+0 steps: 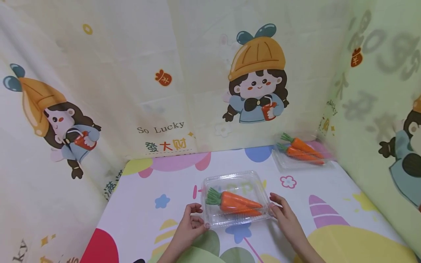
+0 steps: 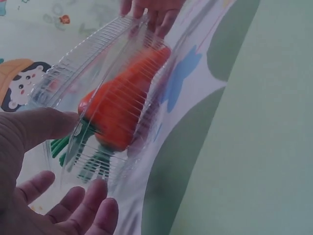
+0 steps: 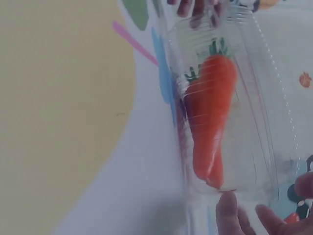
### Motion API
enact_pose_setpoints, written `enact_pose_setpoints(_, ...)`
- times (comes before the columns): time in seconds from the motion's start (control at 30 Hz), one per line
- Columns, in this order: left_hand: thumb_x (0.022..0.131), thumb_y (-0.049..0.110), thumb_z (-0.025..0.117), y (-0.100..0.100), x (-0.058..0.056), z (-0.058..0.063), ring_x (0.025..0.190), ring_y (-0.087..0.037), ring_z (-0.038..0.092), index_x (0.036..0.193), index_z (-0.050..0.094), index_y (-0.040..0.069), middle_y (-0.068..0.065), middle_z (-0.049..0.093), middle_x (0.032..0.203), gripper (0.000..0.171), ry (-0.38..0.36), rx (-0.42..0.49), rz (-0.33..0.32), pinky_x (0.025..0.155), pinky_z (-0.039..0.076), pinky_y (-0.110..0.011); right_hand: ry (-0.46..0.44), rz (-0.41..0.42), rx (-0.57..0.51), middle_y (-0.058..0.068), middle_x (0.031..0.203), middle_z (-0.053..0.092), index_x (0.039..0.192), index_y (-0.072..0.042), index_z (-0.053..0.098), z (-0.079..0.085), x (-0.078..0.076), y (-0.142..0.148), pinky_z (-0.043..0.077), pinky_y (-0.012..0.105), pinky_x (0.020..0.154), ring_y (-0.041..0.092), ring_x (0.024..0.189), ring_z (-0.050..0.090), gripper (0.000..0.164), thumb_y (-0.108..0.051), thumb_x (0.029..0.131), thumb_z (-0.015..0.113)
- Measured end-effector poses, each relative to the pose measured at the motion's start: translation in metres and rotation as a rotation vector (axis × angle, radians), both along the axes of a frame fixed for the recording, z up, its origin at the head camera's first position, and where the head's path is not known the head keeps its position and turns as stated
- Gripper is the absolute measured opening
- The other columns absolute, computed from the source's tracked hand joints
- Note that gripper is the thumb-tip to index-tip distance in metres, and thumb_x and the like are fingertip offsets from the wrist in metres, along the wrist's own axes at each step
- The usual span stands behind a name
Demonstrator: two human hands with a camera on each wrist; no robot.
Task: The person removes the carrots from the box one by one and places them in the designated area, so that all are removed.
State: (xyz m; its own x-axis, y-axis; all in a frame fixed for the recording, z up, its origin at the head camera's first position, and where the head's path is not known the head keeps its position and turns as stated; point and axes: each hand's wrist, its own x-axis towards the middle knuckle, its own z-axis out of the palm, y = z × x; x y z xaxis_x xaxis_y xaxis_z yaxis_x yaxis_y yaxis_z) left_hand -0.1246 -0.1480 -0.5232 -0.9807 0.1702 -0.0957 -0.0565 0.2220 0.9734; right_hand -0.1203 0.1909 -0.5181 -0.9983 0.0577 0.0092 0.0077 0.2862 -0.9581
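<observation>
A clear plastic clamshell box [image 1: 236, 179] lies at the middle of the table, with two orange carrots [image 1: 237, 202] with green tops inside it. My left hand [image 1: 190, 224] is at the box's near left corner; a fingertip meets the corner while the other fingers are loosely bent beside it. In the left wrist view, the left thumb [image 2: 49, 125] overlaps the box edge and the fingers are spread. My right hand [image 1: 285, 215] is at the box's right end, its fingertips right at the edge. The right wrist view shows one fingertip [image 3: 227, 208] at the end near the carrot tips.
Toward the back right corner stands another clear box [image 1: 281, 163] with carrots [image 1: 302, 150] in it. A patterned cloth [image 1: 138, 197] covers the table. Printed curtains [image 1: 184, 44] close off the back and both sides.
</observation>
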Motion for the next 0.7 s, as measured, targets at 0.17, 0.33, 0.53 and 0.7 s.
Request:
enact_pose_setpoints(0.17, 0.081, 0.008, 0.084, 0.002, 0.002, 0.003, 0.104, -0.023, 0.057, 0.133, 0.045, 0.005, -0.016, 0.049, 0.134, 0.065, 0.061, -0.092, 0.030, 0.080, 0.054, -0.024, -0.187, -0.019, -0.272, 0.014, 0.122, 0.063, 0.144, 0.004, 0.048, -0.004, 0.000, 0.009, 0.057, 0.025, 0.085, 0.011, 0.095, 0.067, 0.043, -0.024, 0.112, 0.043)
enact_pose_setpoints(0.33, 0.080, 0.008, 0.085, 0.004, 0.004, 0.003, 0.111, -0.026, 0.057, 0.125, 0.052, 0.009, -0.010, 0.052, 0.129, 0.056, 0.149, -0.121, 0.051, 0.085, 0.055, -0.028, -0.336, 0.045, -0.395, 0.003, 0.102, 0.066, 0.141, 0.008, 0.046, -0.009, 0.000, 0.020, 0.060, 0.026, 0.081, 0.013, 0.088, 0.068, 0.044, -0.024, 0.111, 0.045)
enact_pose_setpoints(0.53, 0.081, 0.009, 0.085, 0.006, 0.006, 0.002, 0.118, -0.017, 0.052, 0.106, 0.063, 0.017, -0.005, 0.051, 0.131, 0.034, 0.198, -0.120, 0.056, 0.091, 0.055, -0.032, -0.453, 0.117, -0.621, -0.002, 0.100, 0.069, 0.126, -0.011, 0.059, -0.016, 0.001, 0.030, 0.060, 0.021, 0.079, 0.006, 0.082, 0.069, 0.028, -0.031, 0.111, 0.046)
enact_pose_setpoints(0.7, 0.082, 0.012, 0.085, 0.007, 0.005, 0.005, 0.123, -0.021, 0.049, 0.103, 0.063, 0.018, -0.005, 0.051, 0.133, 0.031, 0.173, -0.135, 0.056, 0.092, 0.055, -0.033, -0.497, 0.179, -0.773, 0.001, 0.103, 0.071, 0.115, -0.020, 0.063, -0.016, 0.002, 0.034, 0.060, 0.021, 0.081, 0.007, 0.084, 0.072, 0.021, -0.031, 0.111, 0.046)
